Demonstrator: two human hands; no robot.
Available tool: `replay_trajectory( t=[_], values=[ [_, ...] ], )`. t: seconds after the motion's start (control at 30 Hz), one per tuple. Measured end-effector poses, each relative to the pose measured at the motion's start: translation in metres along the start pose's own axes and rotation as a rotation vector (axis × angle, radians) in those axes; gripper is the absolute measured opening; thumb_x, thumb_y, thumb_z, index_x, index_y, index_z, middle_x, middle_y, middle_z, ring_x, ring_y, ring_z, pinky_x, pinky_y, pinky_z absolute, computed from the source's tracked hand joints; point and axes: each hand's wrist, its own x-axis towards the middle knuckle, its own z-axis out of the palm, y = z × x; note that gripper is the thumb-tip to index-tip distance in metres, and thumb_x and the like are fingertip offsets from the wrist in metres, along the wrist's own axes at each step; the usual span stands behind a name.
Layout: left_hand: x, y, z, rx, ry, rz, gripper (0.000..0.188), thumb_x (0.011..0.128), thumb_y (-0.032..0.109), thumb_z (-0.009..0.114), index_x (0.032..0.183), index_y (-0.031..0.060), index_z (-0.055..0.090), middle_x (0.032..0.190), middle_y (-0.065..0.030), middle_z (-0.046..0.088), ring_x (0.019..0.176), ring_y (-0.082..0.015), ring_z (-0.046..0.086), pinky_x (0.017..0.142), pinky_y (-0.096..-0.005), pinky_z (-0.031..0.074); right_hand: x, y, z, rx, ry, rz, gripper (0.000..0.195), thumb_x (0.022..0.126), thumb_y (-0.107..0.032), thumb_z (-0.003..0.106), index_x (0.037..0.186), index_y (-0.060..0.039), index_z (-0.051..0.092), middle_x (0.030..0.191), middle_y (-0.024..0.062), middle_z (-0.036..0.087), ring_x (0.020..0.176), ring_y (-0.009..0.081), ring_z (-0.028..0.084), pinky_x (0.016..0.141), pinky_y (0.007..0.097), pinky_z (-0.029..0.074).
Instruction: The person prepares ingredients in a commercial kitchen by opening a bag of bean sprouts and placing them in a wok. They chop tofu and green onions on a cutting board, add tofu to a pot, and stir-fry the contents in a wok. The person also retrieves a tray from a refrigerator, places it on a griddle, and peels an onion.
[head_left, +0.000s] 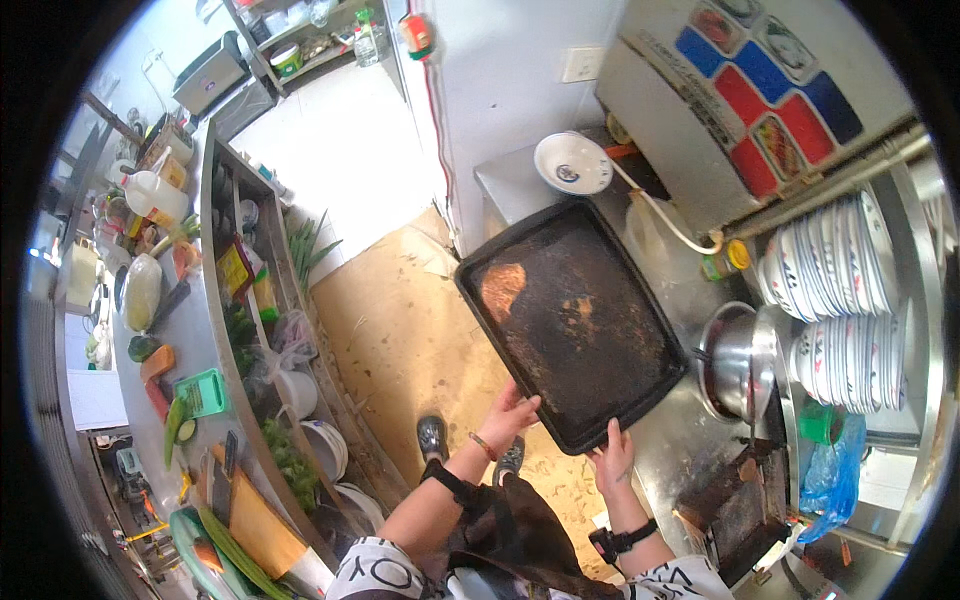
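A dark rectangular baking tray (592, 352), stained and worn, is held out in front of me. My left hand (508, 416) grips its near left edge, thumb on the rim. The near right corner is in my right hand (613, 454), thumb up on the rim and the other fingers hidden beneath. One bare brown patch marks the tray's far left, and smaller ones its middle. The tray's right side overlaps the steel counter in view; I cannot tell whether it rests there. Just past its far edge stands a white bowl (574, 163).
Stacked bowls (829, 255) fill a shelf at right, above a steel pot (731, 360) and a yellow-lidded jar (726, 260). Along the left, a steel counter (176, 300) holds a green basket (201, 393), vegetables and a cutting board (259, 517). Tan flooring (397, 322) lies between.
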Motion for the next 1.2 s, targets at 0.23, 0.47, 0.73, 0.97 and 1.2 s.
replay_trajectory(
  t=[0.23, 0.47, 0.73, 0.97, 1.2],
  values=[
    [0.035, 0.013, -0.027, -0.11, 0.02, -0.086, 0.052, 0.092, 0.008, 0.064, 0.138, 0.0171, 0.042, 0.116, 0.0, 0.059, 0.1, -0.0132, 0.059, 0.079, -0.0323, 0.054, 0.011, 0.04, 0.03, 0.069, -0.022, -0.084, 0.053, 0.096, -0.03, 0.059, 0.138, -0.0046, 0.041, 0.134, 0.0149, 0.052, 0.118, 0.0276, 0.056, 0.09, 0.0447, 0.053],
    [0.027, 0.046, -0.054, -0.006, 0.088, -0.047, 0.042, 0.083, -0.001, 0.067, 0.121, 0.0069, 0.051, 0.102, -0.0036, 0.065, 0.086, -0.0147, 0.063, 0.072, -0.0288, 0.054, -0.05, -0.009, 0.014, -0.511, -0.165, 0.418, 0.073, 0.098, -0.061, 0.036, 0.118, 0.0057, 0.058, 0.084, 0.0182, 0.071, 0.074, 0.0277, 0.071, 0.07, 0.0364, 0.057],
    [-0.052, 0.067, -0.068, -0.002, -0.041, 0.019, 0.034, 0.078, -0.009, 0.063, 0.11, 0.0036, 0.06, 0.104, -0.0024, 0.065, 0.094, -0.0152, 0.062, 0.082, -0.0306, 0.051, -0.085, 0.005, 0.003, 0.157, -0.24, 0.143, 0.032, 0.095, -0.012, 0.06, 0.127, -0.0081, 0.056, 0.119, 0.0044, 0.063, 0.108, 0.0203, 0.06, 0.092, 0.039, 0.049],
    [-0.079, 0.104, 0.032, 0.042, -0.231, -0.045, 0.034, 0.081, -0.005, 0.068, 0.114, -0.001, 0.06, 0.112, -0.007, 0.065, 0.101, -0.0188, 0.061, 0.09, -0.0335, 0.05, -0.094, 0.022, -0.093, 0.198, 0.021, -0.157, 0.043, 0.092, -0.013, 0.058, 0.134, -0.0034, 0.051, 0.132, 0.0104, 0.056, 0.123, 0.0278, 0.051, 0.106, 0.0427, 0.039],
    [-0.063, 0.061, 0.101, -0.145, -0.448, -0.023, 0.059, 0.08, -0.004, 0.067, 0.134, 0.0016, 0.045, 0.121, -0.0058, 0.06, 0.102, -0.015, 0.06, 0.09, -0.0307, 0.05, -0.122, -0.038, -0.124, 0.488, -0.101, -0.13, 0.062, 0.09, -0.043, 0.056, 0.139, -0.0053, 0.048, 0.143, 0.0106, 0.049, 0.13, 0.0308, 0.046, 0.111, 0.0468, 0.035]
  ],
)
